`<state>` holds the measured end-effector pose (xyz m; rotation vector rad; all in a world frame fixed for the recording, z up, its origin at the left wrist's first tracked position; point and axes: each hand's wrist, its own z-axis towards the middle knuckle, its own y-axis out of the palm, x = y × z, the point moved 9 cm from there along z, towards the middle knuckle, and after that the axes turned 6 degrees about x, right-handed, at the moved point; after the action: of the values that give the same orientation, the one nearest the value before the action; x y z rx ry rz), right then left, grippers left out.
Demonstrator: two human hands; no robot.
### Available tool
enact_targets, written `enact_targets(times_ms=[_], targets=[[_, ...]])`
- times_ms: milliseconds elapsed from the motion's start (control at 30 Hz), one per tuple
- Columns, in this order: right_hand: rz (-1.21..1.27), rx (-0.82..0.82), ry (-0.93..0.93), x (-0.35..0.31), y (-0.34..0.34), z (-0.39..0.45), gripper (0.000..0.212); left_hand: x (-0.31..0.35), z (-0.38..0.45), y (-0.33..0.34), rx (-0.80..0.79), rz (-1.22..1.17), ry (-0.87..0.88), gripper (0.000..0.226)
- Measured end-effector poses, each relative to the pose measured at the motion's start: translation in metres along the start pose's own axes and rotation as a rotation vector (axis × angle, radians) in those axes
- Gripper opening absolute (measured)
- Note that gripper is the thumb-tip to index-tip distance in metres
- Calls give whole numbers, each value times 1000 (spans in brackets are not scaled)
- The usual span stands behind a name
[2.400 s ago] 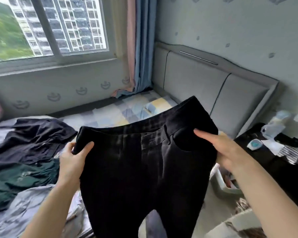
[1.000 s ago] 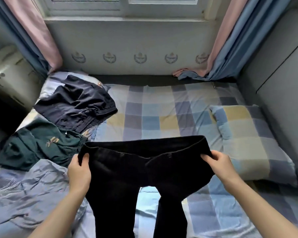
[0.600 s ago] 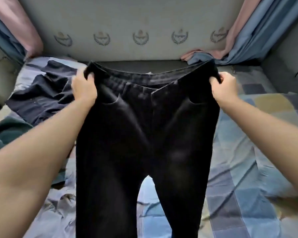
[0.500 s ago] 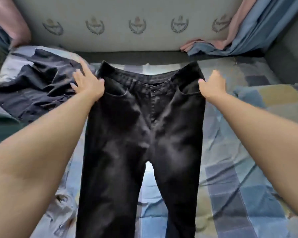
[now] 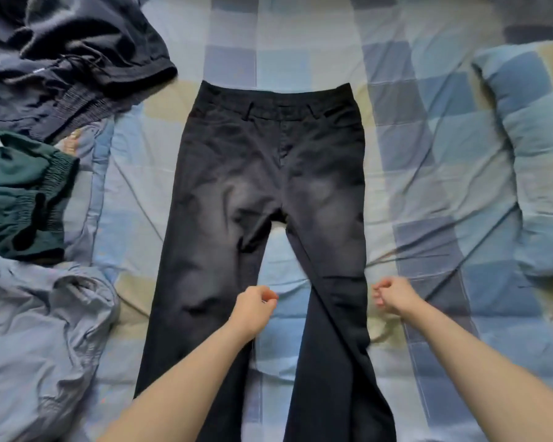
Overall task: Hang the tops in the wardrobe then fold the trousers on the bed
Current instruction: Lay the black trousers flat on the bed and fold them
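Checked blue, grey and yellow bedding covers the bed (image 5: 428,161), wrinkled in long creases. Black trousers (image 5: 268,173) lie flat on it, face up, waistband at the far end and both legs running back toward the person, parted below the crotch. A pillow (image 5: 537,154) in the same check lies well to the right. On the left sit three more garments: a dark navy one (image 5: 61,59) at the top, a green one (image 5: 16,193) below it, and a crumpled pale blue one (image 5: 35,330) nearest the person.

Both hands hang just above the trousers near knee level. The left hand (image 5: 253,306) is over the inner edge of the left leg, fingers curled loosely inward with the tips close to the thumb; it seems to hold nothing, though whether the tips catch the cloth I cannot tell. The right hand (image 5: 393,298) sits just beside the outer edge of the right leg, over the sheet, fingers likewise loosely curled and gripping nothing.

The step in hand looks like the fold of the trousers: they are spread out and fairly smooth, with no fold made yet. No wardrobe shows, so how the tops stand cannot be judged. Next, one leg probably needs laying over the other. That calls for a grip on one outer seam, at the waist and lower down, and a lift across so the edges meet, then a smoothing before folding lengthwise.
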<state>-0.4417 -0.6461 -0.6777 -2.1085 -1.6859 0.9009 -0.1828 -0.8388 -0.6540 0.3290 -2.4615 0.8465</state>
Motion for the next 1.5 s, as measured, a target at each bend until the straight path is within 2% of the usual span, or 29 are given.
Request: enact_targets(times_ms=[100, 167, 233, 300, 367, 433, 500, 533, 600, 667, 733, 800, 867, 1000, 1100, 1167, 1233, 1333, 1400, 1433, 1467, 1500], targets=[[38, -108, 29, 36, 36, -36, 21, -6, -20, 73, -226, -215, -126, 12], [11, -92, -40, 54, 47, -45, 17, 2, -32, 103, -299, -270, -148, 12], [-26, -70, -71, 72, 52, -55, 20, 7, -44, 123, -330, -315, -173, 17], [56, -93, -60, 87, 58, -68, 40, 13, -54, 136, -344, -363, -188, 22], [154, -123, -73, 89, 66, -85, 42, 15, -61, 144, -352, -394, -206, 23], [185, -183, -171, 80, 76, -106, 42, 18, -70, 150, -368, -444, -228, 23], [183, -268, -298, 69, 82, -128, 54, 15, -73, 148, -343, -565, -292, 17], [195, -290, -321, 68, 79, -134, 53, 11, -75, 145, -336, -639, -339, 17], [265, -196, -274, 75, 55, -122, 38, 3, -78, 145, -368, -808, -429, 23], [369, -50, -105, 95, 30, -98, 28, 2, -82, 147, -428, -929, -503, 37], [406, -55, -18, 96, 32, -82, 26, 9, -89, 150, -496, -1046, -519, 43], [444, -106, -33, 78, 49, -75, 29, 23, -95, 150, -543, -1112, -485, 48], [638, -194, -13, 56, 68, -77, 29, 31, -95, 145, -549, -1157, -424, 48], [1036, -587, 137, 33, 94, -104, 40, 35, -93, 136, -527, -1279, -400, 47], [1082, -717, 118, 30, 88, -126, 42, 33, -94, 135, -518, -1300, -444, 41], [980, -640, 89, 40, 76, -130, 35, 32, -93, 134, -504, -1255, -443, 39], [931, -420, 60, 59, 49, -119, 30, 28, -88, 130, -432, -1189, -411, 30], [624, 177, -124, 88, -36, -110, 26, 23, -75, 121, -264, -981, -332, 15], [420, 539, -226, 99, -93, -122, 29, 32, -68, 114, -223, -843, -250, 13], [361, 636, -242, 105, -111, -126, 29, 37, -63, 112, -202, -814, -209, 15], [312, 656, -245, 109, -118, -124, 29, 37, -58, 110, -175, -820, -195, 16], [267, 594, -233, 115, -114, -114, 32, 36, -56, 110, -160, -835, -216, 17]])
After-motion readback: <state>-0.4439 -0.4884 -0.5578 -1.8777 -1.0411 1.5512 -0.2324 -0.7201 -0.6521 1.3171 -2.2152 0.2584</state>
